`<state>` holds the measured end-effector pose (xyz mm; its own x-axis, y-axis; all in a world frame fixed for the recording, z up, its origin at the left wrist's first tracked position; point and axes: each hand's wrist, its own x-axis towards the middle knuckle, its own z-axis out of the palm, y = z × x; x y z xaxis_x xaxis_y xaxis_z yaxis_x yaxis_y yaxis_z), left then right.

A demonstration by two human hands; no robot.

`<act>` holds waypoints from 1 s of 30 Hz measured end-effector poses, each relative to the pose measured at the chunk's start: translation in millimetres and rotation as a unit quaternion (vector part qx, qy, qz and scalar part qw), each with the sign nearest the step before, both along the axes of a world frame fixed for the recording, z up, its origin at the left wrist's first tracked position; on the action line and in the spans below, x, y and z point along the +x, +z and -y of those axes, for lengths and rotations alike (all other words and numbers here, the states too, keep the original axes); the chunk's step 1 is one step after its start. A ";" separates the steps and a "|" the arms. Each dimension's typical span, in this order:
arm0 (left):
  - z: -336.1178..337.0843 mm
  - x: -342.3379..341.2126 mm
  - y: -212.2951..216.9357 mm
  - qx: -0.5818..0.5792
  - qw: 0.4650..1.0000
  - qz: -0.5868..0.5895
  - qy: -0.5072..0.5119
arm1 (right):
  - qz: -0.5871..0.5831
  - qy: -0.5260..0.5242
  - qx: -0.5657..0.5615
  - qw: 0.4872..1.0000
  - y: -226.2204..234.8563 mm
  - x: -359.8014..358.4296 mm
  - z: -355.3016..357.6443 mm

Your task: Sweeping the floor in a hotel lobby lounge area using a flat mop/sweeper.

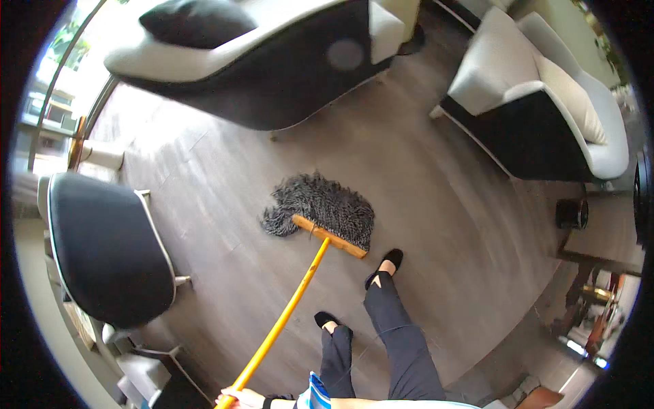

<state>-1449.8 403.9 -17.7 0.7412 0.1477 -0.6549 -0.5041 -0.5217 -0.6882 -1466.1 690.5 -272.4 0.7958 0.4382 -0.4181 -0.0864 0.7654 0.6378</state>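
At the lower edge my right hand (238,397) is closed around the yellow handle of a mop (285,315). Its forearm reaches in from the right, across my body, with a black band at the wrist. From the hand the handle slants up and right to a wooden crossbar. Dark grey shaggy strands (320,202) spread over the floor beyond that bar, with one clump sticking out to the left. My left hand does not show. The mop head rests just ahead of my feet in black shoes, the right foot (392,259) closest to it.
A dark-backed chair (105,249) stands at the left. Across the far side is a black and white sofa (272,88) with a dark cushion. An armchair (538,129) with a pale cushion occupies the far right. Grey-brown flooring (449,225) runs between them.
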 end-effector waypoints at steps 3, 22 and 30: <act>223.4 -48.6 -22.3 -0.073 0.994 -0.008 -0.085 | 0.045 -0.103 0.029 0.993 -20.1 27.4 69.0; 49.7 -92.2 -428.1 -0.366 0.851 -0.349 -0.145 | -0.493 0.050 -0.686 0.533 -281.4 -249.9 519.8; 253.0 -194.8 -618.4 -0.545 0.740 -0.368 -0.143 | -0.404 -0.032 -0.485 0.775 -250.7 -426.9 379.1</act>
